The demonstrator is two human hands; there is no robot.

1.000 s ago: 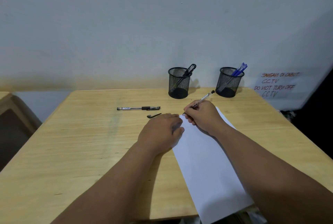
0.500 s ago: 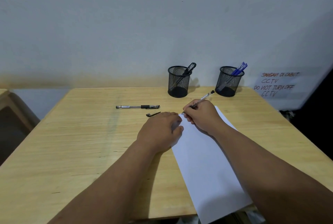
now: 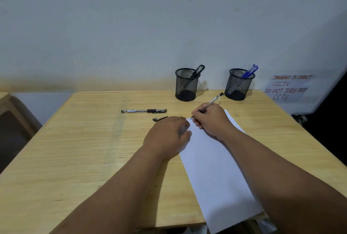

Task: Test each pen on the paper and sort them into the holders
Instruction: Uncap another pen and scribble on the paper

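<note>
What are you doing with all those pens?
A person is trying out pens. The right hand holds a clear pen with a black end, tip down at the top corner of the white sheet of paper, while the left hand presses on the paper's edge. A loose black cap and another capped black pen lie on the wooden table. Behind, the left black mesh holder has a black pen and the right black mesh holder has blue ones.

Wooden table (image 3: 75, 149) with paper (image 3: 216, 168), capped pen (image 3: 143, 110), loose cap (image 3: 160, 118), two mesh holders (image 3: 186, 84)
</note>
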